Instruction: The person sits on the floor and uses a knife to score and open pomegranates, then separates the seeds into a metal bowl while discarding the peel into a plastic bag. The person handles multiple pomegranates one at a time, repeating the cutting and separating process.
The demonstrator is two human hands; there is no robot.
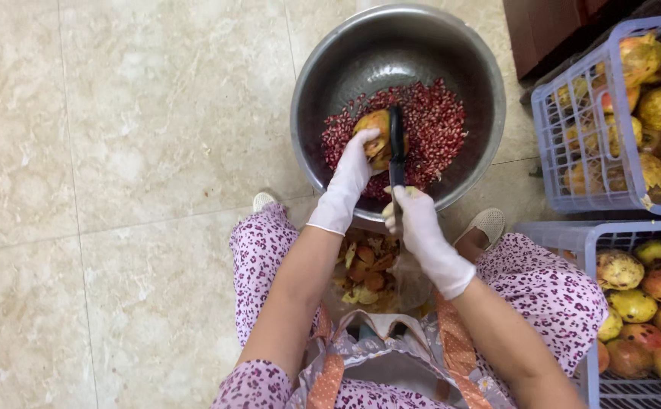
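Note:
My left hand (351, 173), in a white glove, holds a pomegranate piece (376, 127) over a large steel bowl (330, 68). My right hand (419, 221), also gloved, grips a black tool (396, 148) by its handle, and the tool's long head rests against the fruit piece. Red pomegranate seeds (440, 125) cover the bottom of the bowl beneath both hands.
A heap of peel scraps (364, 269) lies on the floor between my knees. Two pale blue baskets of whole pomegranates stand at the right, one (573, 113) further out, one (584, 242) by my right knee. The floor is beige tile (118, 151).

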